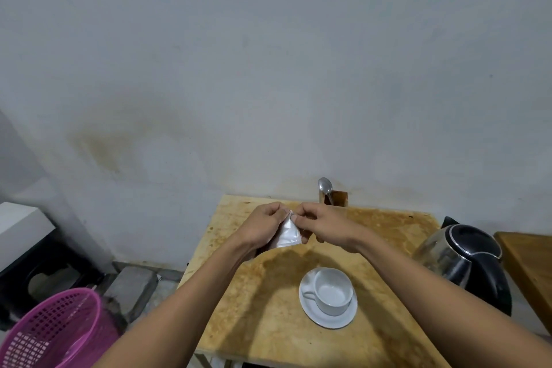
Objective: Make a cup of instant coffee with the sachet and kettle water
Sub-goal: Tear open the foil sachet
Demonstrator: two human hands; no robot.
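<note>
Both hands hold a small silvery-white sachet (287, 234) above the far middle of a stained wooden table (268, 323). My left hand (263, 225) grips its left side, and my right hand (324, 225) pinches its top corner with thumb and fingertips. An empty white cup (333, 293) stands on a white saucer (331, 321) nearer to me, handle pointing left. A black and glass kettle (466, 263) stands at the table's right edge. A metal spoon (325, 188) stands upright in a wooden holder (339, 197) at the back edge.
A grey wall rises right behind the table. A pink plastic mesh basket (53, 331) stands on the floor at lower left, with a dark stand and grey concrete blocks behind it. The edge of another wooden surface (531, 272) shows at far right.
</note>
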